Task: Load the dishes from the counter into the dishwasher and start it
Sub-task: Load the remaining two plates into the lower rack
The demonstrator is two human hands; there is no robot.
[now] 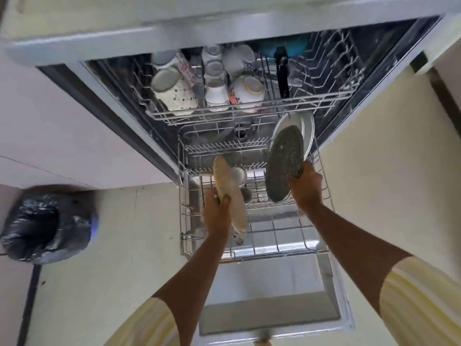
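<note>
- Head view, looking down into the open dishwasher (104,78): its door (269,308) lies flat at the bottom centre of the frame and the lower rack (287,248) is pulled out over it.
- My left hand (216,206) grips a beige plate (229,193) by its lower rim, fingers curled round the edge. The plate stands on edge over the left half of the lower rack. Its long axis runs from the centre of the frame down and slightly right, so I see mostly rim.
- My right hand (305,186) grips a dark speckled plate (284,163) at its lower right rim. It is upright too, over the right half of the rack, its face turned left towards the beige plate and its long axis tilting up and to the right.
- White plates (308,128) stand on edge just behind the dark plate, at the back right of the lower rack.
- Above them, the upper rack (199,118) holds upturned cups (172,93) on the left and a black utensil (283,76) lying front to back.
- A black bin bag (45,226) sits on the floor at the left edge of the frame.
</note>
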